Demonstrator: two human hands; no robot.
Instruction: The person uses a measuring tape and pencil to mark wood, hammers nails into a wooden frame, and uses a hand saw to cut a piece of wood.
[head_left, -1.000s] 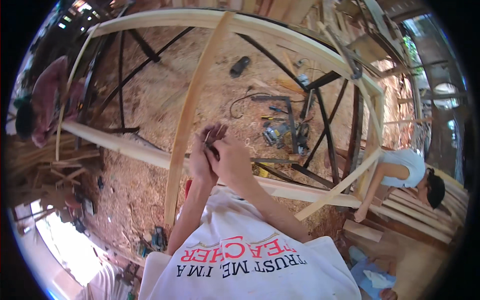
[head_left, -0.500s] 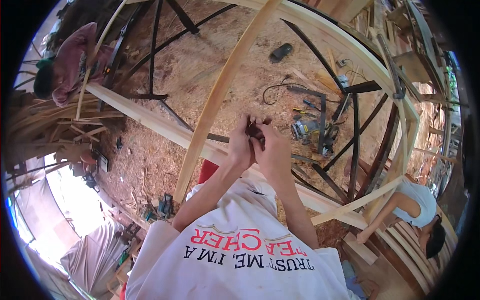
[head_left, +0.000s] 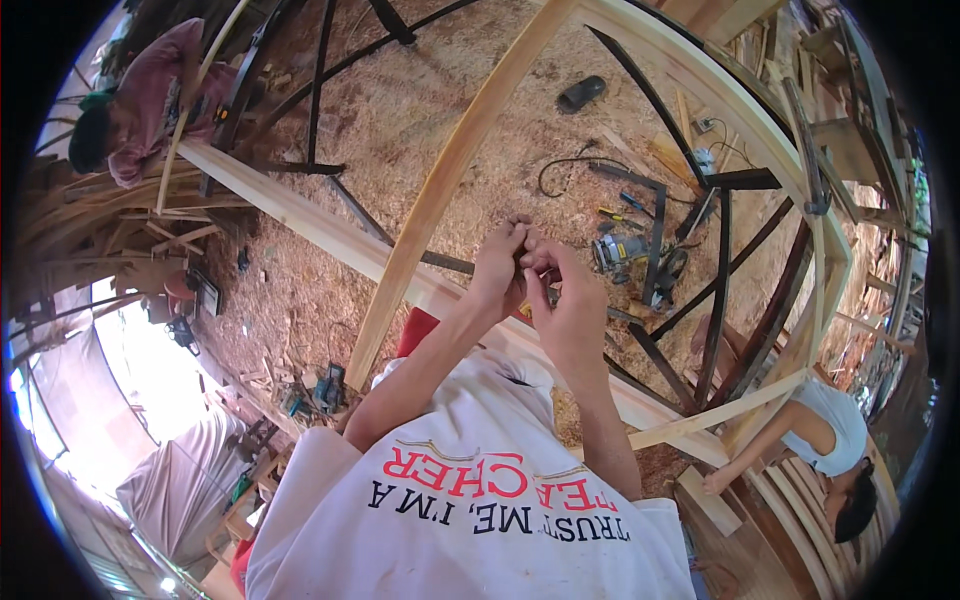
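Note:
My left hand [head_left: 497,268] and my right hand [head_left: 570,300] meet in front of my chest, fingers curled and pinched together. Whatever lies between the fingertips is hidden or too small to name. Just left of my hands, a long pale wooden strip [head_left: 432,195] rises diagonally past them. Below and behind my wrists runs a pale wooden beam [head_left: 300,222], part of a large timber frame.
A power tool [head_left: 622,248] and hand tools lie on the shavings-covered floor [head_left: 430,120], right of my hands. Dark braces [head_left: 722,290] cross the frame. A co-worker in pink [head_left: 165,90] is at far left; another in white [head_left: 825,430] bends at lower right.
My hands have shifted slightly to the right, still together, and my right fingers have changed their bend a little. The surroundings have shifted slightly in view.

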